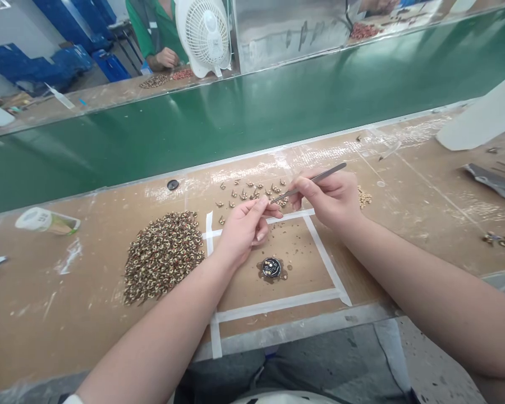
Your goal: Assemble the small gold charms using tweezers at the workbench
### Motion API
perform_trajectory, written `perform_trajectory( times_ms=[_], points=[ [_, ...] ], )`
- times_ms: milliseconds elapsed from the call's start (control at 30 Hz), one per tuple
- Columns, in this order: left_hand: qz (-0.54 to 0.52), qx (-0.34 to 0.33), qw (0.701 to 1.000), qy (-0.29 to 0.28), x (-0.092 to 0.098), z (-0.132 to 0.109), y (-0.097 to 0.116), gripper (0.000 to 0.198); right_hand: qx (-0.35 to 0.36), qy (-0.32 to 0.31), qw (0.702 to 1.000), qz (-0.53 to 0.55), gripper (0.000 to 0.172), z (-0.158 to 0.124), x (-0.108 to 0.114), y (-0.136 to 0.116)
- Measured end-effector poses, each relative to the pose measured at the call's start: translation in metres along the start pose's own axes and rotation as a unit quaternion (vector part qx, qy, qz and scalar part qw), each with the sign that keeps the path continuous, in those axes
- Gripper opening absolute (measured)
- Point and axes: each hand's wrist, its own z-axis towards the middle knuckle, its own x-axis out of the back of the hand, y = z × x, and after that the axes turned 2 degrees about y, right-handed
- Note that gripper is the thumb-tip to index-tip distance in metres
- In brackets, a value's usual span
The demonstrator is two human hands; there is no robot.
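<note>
Since we work small, our right hand (pixel 330 197): pinches the tweezers (pixel 315 182) like a pen for steady tips, just by our left hand (pixel 244 230).
Left fingers (pixel 256 206): pressed together; any tiny part there is too small to tell.
Pile of parts (pixel 162 258): beside us, easy to reach.

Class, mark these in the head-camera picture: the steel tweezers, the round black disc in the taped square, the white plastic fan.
Slim steel tweezers (pixel 326 175): head view, on the shaft.
Round black disc (pixel 271 267): head view, on its centre.
White plastic fan (pixel 204 36): head view, on the grille.
</note>
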Motion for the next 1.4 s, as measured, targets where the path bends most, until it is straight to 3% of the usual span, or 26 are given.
perform_trajectory(
  times_ms=[67, 133, 200, 267, 333, 400, 500, 733, 967, 1067, 1167, 1300, 1400],
  points=[
    [0.112, -0.031, 0.993, 0.020, 0.006, -0.006, 0.016, 0.044, -0.011, 0.007, 1.000, 0.019, 0.042, 0.001, 0.001, 0.001],
    [0.303, -0.111, 0.944, 0.070, 0.019, -0.017, 0.038, 0.036, -0.023, 0.004, 0.999, 0.035, 0.043, 0.001, 0.001, 0.002],
    [0.516, -0.164, 0.826, 0.158, 0.037, -0.028, 0.059, 0.025, -0.033, -0.017, 0.998, 0.049, 0.042, 0.001, 0.001, 0.004],
    [0.671, -0.120, 0.697, 0.223, 0.058, -0.036, 0.073, 0.016, -0.039, -0.044, 0.997, 0.059, 0.040, 0.000, -0.001, 0.005],
    [0.755, -0.042, 0.613, 0.230, 0.076, -0.038, 0.077, 0.013, -0.044, -0.064, 0.995, 0.063, 0.040, -0.002, -0.002, 0.006],
    [0.790, 0.013, 0.574, 0.215, 0.087, -0.034, 0.075, 0.013, -0.047, -0.073, 0.994, 0.062, 0.040, -0.004, -0.004, 0.007],
    [0.802, 0.032, 0.557, 0.212, 0.090, -0.027, 0.070, 0.012, -0.048, -0.077, 0.994, 0.061, 0.037, -0.006, -0.004, 0.008],
    [0.782, 0.054, 0.585, 0.209, 0.087, -0.024, 0.073, 0.017, -0.049, -0.123, 0.987, 0.091, 0.031, -0.007, -0.003, 0.007],
    [0.751, 0.015, 0.627, 0.208, 0.081, -0.017, 0.065, 0.019, -0.101, -0.322, 0.936, 0.098, 0.033, -0.009, -0.001, 0.001],
    [0.682, -0.061, 0.698, 0.209, 0.075, -0.017, 0.062, 0.018, -0.072, -0.392, 0.914, 0.071, 0.040, -0.010, -0.003, 0.003],
    [0.545, -0.102, 0.810, 0.190, 0.065, -0.018, 0.058, 0.018, -0.035, -0.423, 0.903, 0.059, 0.046, -0.011, -0.006, 0.006],
    [0.300, -0.057, 0.945, 0.113, 0.048, -0.012, 0.046, 0.013, -0.019, -0.426, 0.903, 0.056, 0.045, -0.011, -0.006, 0.006],
    [0.130, -0.003, 0.989, 0.067, 0.038, -0.007, 0.034, 0.010, -0.012, -0.425, 0.904, 0.038, 0.043, -0.010, -0.006, 0.004]
  ],
)
